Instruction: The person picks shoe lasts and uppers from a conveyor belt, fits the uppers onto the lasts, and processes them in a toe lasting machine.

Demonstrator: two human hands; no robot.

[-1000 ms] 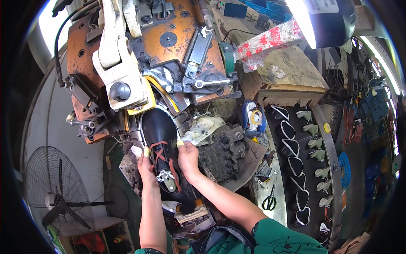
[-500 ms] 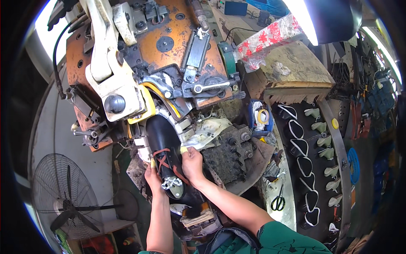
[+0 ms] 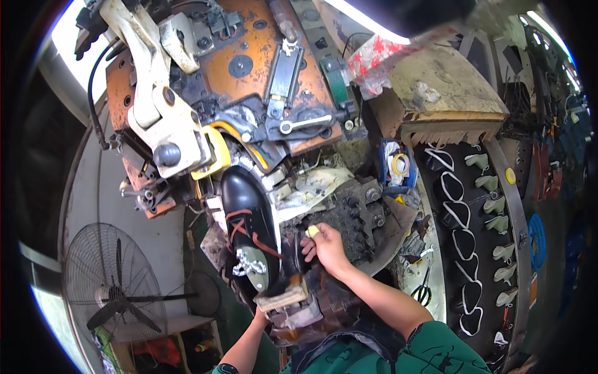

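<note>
A black shoe upper [image 3: 242, 192] with reddish-brown laces [image 3: 239, 225] sits with its toe up against the machine's white pads and yellow-edged clamp [image 3: 215, 153]. At its heel end the green last [image 3: 256, 265] shows, with a twisted white cord on it. To the right of the shoe, my right hand [image 3: 325, 249] hangs apart from it, fingers loosely spread and holding nothing; a yellow cover sits on one fingertip. My left forearm comes up below the heel, its hand hidden behind the last and a worn block [image 3: 283, 300] in front of me.
A rusty orange machine [image 3: 230, 37] with a white lever arm [image 3: 149, 106] fills the far side. On the right, a belt carries several black, white-edged pieces [image 3: 464, 243] and several pale green lasts [image 3: 495, 206]. Scissors [image 3: 422, 293] lie beside it. A fan [image 3: 115, 287] stands at left.
Both hands have let go of the shoe. My right hand has moved right, away from its side; my left has dropped down out of sight. The shoe remains at the machine.
</note>
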